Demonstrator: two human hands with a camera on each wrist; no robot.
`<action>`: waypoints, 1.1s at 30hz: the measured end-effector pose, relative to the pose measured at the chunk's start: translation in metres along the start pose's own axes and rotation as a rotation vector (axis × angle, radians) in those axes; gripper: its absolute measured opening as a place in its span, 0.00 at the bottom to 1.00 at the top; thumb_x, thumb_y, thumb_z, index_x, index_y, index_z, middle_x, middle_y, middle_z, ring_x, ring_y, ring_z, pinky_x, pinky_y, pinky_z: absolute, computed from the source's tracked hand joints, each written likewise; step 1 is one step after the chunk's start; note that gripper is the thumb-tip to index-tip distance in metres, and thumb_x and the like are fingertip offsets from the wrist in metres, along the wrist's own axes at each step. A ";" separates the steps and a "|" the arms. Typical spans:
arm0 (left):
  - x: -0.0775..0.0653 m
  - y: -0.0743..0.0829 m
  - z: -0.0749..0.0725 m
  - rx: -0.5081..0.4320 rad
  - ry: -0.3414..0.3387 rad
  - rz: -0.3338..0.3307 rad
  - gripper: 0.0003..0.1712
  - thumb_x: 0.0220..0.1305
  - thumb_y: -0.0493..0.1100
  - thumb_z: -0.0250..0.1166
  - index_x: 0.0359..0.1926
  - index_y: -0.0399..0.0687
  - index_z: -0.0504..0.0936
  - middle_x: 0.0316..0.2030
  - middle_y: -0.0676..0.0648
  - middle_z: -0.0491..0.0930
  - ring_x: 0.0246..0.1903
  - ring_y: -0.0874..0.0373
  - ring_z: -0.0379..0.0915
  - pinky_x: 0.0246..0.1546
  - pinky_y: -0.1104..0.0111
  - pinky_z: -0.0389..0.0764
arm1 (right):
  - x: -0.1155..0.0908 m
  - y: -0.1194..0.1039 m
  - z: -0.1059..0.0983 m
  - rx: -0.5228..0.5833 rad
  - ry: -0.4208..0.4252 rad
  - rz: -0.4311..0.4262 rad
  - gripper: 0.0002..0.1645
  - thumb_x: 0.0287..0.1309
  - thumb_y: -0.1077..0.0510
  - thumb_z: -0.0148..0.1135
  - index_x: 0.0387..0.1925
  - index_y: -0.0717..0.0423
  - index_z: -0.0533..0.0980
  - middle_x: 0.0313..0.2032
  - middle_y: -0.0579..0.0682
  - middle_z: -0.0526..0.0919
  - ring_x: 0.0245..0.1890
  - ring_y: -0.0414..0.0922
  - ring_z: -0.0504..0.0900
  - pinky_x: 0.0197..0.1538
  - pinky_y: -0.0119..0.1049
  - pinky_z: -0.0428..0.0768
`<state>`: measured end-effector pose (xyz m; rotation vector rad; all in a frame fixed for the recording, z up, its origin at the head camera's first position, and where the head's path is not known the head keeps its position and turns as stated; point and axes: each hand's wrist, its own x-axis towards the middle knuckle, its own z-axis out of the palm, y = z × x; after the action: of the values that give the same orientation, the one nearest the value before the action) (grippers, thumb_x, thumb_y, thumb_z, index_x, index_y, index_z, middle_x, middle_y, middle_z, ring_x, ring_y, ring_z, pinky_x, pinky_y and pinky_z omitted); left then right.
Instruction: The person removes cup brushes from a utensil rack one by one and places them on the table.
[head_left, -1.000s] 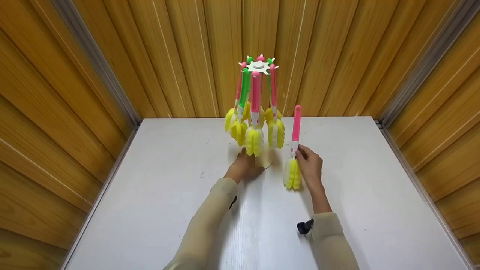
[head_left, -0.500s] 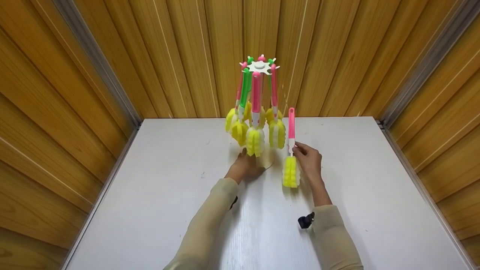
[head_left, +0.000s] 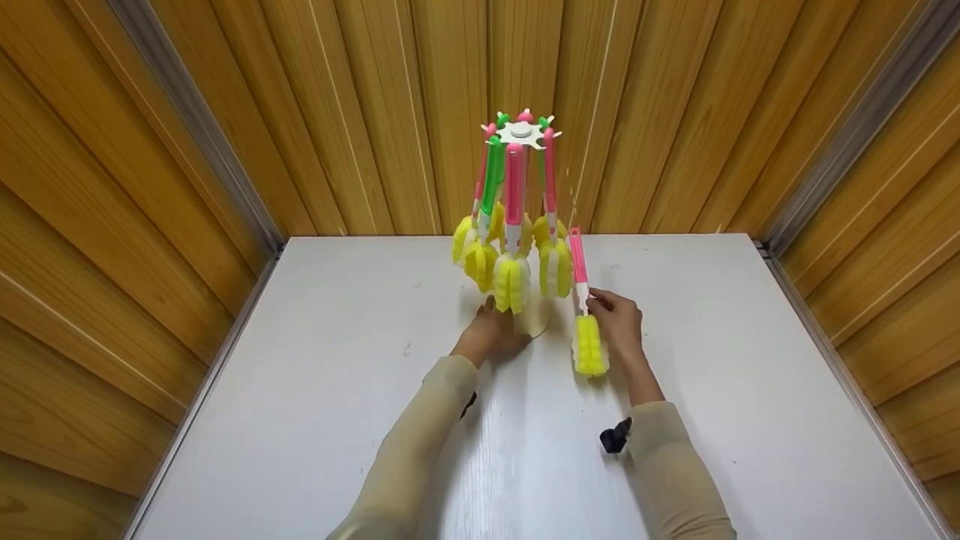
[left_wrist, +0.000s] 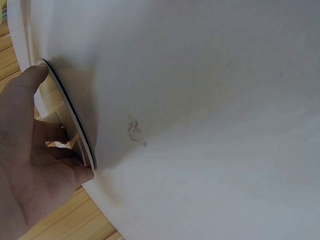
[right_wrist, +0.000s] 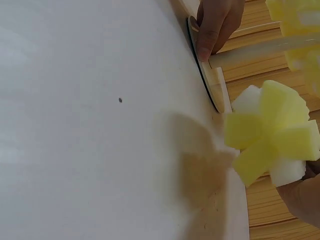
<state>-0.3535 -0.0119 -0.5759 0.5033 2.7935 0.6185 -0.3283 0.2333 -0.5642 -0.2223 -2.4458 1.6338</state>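
A white rack [head_left: 520, 133] with a star-shaped top stands toward the back of the table. Sponge-headed bottle brushes with pink handles [head_left: 514, 184] and green handles [head_left: 493, 172] hang around it. My left hand [head_left: 491, 334] holds the rack's round base [right_wrist: 216, 90]; in the left wrist view, its thumb and fingers lie at the rim. Just right of the rack, my right hand [head_left: 619, 319] pinches a pink-handled bottle brush [head_left: 590, 349] by its white neck. That brush is raised, sponge down, its handle leaning left. From the right wrist, its yellow and white sponge [right_wrist: 272, 135] appears end-on.
The white table [head_left: 337, 412] has a few small marks on its surface. Wood-look panel walls [head_left: 360, 112] rise behind it and at both sides, with grey metal strips in the corners. A black wrist device [head_left: 615, 436] sits at the right sleeve.
The right hand has brought the brush slightly left, closer to the rack, and its handle top has tipped left and lowered. The left hand stays at the base.
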 end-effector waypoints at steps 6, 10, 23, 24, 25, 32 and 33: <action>0.003 0.001 -0.002 -0.046 -0.002 -0.042 0.53 0.64 0.57 0.70 0.78 0.52 0.49 0.75 0.42 0.58 0.76 0.45 0.48 0.77 0.52 0.49 | 0.004 0.006 0.003 0.001 -0.021 0.057 0.21 0.71 0.58 0.59 0.61 0.61 0.79 0.50 0.60 0.86 0.46 0.47 0.85 0.42 0.23 0.79; 0.004 0.002 -0.002 -0.064 0.008 -0.037 0.52 0.63 0.56 0.71 0.78 0.55 0.49 0.75 0.45 0.58 0.76 0.46 0.49 0.77 0.51 0.49 | 0.007 0.011 0.008 0.007 -0.031 0.077 0.20 0.72 0.58 0.59 0.61 0.61 0.79 0.50 0.60 0.86 0.46 0.47 0.85 0.43 0.26 0.80; 0.007 0.000 0.001 -0.032 0.010 -0.026 0.51 0.64 0.58 0.70 0.78 0.57 0.50 0.74 0.47 0.60 0.75 0.48 0.50 0.77 0.52 0.51 | 0.014 0.024 0.017 -0.070 -0.046 0.152 0.21 0.72 0.58 0.59 0.60 0.64 0.79 0.52 0.63 0.85 0.52 0.53 0.83 0.54 0.40 0.80; 0.008 0.000 0.002 -0.021 0.006 -0.029 0.51 0.64 0.59 0.69 0.78 0.55 0.49 0.74 0.46 0.60 0.76 0.47 0.49 0.77 0.53 0.51 | 0.014 0.024 0.018 -0.070 -0.043 0.155 0.21 0.72 0.58 0.59 0.60 0.64 0.79 0.52 0.63 0.85 0.51 0.53 0.83 0.53 0.39 0.80; 0.008 0.000 0.002 -0.009 0.003 -0.029 0.52 0.64 0.59 0.69 0.78 0.54 0.49 0.74 0.45 0.60 0.76 0.47 0.49 0.77 0.53 0.51 | 0.015 0.024 0.018 -0.071 -0.041 0.157 0.21 0.71 0.58 0.59 0.60 0.64 0.79 0.51 0.63 0.85 0.51 0.54 0.84 0.53 0.39 0.80; 0.010 0.000 0.002 -0.024 -0.004 -0.037 0.52 0.63 0.58 0.70 0.78 0.56 0.49 0.74 0.46 0.60 0.76 0.47 0.49 0.77 0.53 0.50 | 0.016 0.023 0.017 -0.016 -0.061 0.246 0.21 0.71 0.59 0.59 0.60 0.65 0.78 0.54 0.64 0.83 0.53 0.55 0.83 0.56 0.42 0.81; 0.010 -0.001 0.002 -0.028 -0.003 -0.039 0.53 0.63 0.58 0.71 0.78 0.57 0.49 0.75 0.47 0.59 0.76 0.48 0.49 0.77 0.53 0.50 | 0.017 0.023 0.017 -0.007 -0.069 0.264 0.21 0.71 0.59 0.59 0.61 0.65 0.78 0.55 0.64 0.83 0.53 0.54 0.82 0.56 0.42 0.80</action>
<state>-0.3619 -0.0080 -0.5793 0.4423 2.7806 0.6465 -0.3483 0.2310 -0.5906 -0.5188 -2.5642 1.7615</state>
